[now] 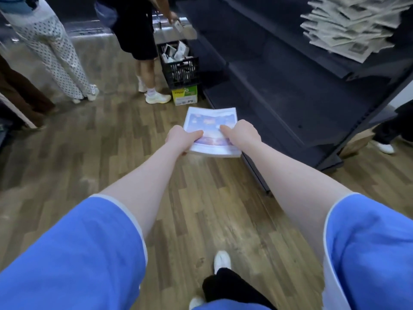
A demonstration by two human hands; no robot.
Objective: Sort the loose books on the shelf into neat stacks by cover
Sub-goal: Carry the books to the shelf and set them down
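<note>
Both hands, left (pixel 182 137) and right (pixel 240 133), grip one stack (pixel 212 133) off the shelf (pixel 290 104); a messy pile (pixel 348 25) seems left unsorted.

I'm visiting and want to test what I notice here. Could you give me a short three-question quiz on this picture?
1. True or false: both hands grip the stack of books.
2. Where does the messy pile lie? A) on the floor B) on an upper shelf C) in the crate
3. Fill in: the black crate stands on a green and white ____.

Key:
1. True: the left hand and the right hand hold it from either side, above the floor.
2. B, on the dark shelf.
3. Box.
</note>
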